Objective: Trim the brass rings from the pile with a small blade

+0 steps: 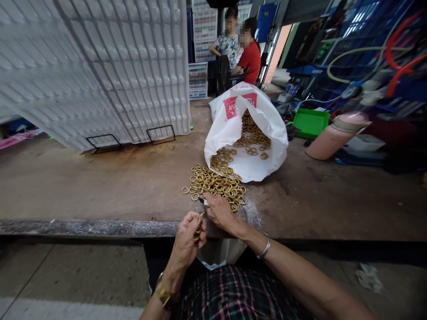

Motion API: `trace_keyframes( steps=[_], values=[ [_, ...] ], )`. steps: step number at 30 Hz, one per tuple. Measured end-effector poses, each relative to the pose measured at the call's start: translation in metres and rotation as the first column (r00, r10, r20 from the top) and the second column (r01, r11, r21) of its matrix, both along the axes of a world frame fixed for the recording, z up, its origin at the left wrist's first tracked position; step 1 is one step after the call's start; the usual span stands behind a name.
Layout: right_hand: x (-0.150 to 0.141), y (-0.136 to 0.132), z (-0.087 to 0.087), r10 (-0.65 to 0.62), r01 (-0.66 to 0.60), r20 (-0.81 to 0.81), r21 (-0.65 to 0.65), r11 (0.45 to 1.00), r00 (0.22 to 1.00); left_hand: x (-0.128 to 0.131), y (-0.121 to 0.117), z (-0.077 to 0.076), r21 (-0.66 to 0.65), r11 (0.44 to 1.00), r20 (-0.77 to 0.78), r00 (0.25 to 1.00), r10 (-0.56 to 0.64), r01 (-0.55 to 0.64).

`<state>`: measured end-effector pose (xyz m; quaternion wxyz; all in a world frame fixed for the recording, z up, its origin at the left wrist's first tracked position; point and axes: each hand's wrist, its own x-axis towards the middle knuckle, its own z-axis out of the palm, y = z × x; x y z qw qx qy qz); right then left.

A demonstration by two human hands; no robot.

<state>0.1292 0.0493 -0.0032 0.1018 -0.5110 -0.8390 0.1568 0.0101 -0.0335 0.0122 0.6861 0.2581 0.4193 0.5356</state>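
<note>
My left hand is closed around several brass-coloured rings, just in front of the table's front edge. One ring sticks up between its thumb and forefinger. To its right, my right hand grips a small knife with a dark blade and a pale handle, the tip pointing left. Beyond the hands lies a loose pile of rings on the table. It spills from the mouth of a white sack that rests on its side with more rings inside.
Stacked ribbed plastic trays stand on the brown table at the left, held by black wire stands. On the right are a pink bottle and a green tray. Two people sit in the background near white crates.
</note>
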Motion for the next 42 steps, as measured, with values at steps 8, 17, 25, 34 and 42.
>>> trace_keyframes(
  steps=[8,17,25,34,42],
  values=[
    [-0.03,0.006,0.002,-0.065,0.064,0.044,0.035,0.997,0.997,-0.011,0.005,-0.008,-0.078,0.992,0.159,0.981,0.107,-0.095],
    [-0.027,0.009,-0.003,-0.084,0.083,0.009,0.09,0.993,0.996,-0.018,0.008,-0.005,-0.162,0.985,0.284,0.953,0.102,-0.057],
    [-0.011,0.006,-0.002,-0.115,0.05,-0.414,-0.166,0.985,0.903,-0.015,0.013,-0.006,-0.04,0.987,-0.074,0.986,0.15,-0.153],
    [0.002,-0.006,0.009,-0.49,-0.188,-0.661,-0.683,0.706,0.568,-0.009,0.02,-0.019,0.441,0.894,-0.716,0.631,0.299,0.077],
    [-0.003,-0.011,0.013,-0.382,-0.059,-0.657,-0.544,0.837,0.65,-0.002,0.018,-0.005,0.124,0.991,-0.603,0.79,0.108,-0.04]
  ],
)
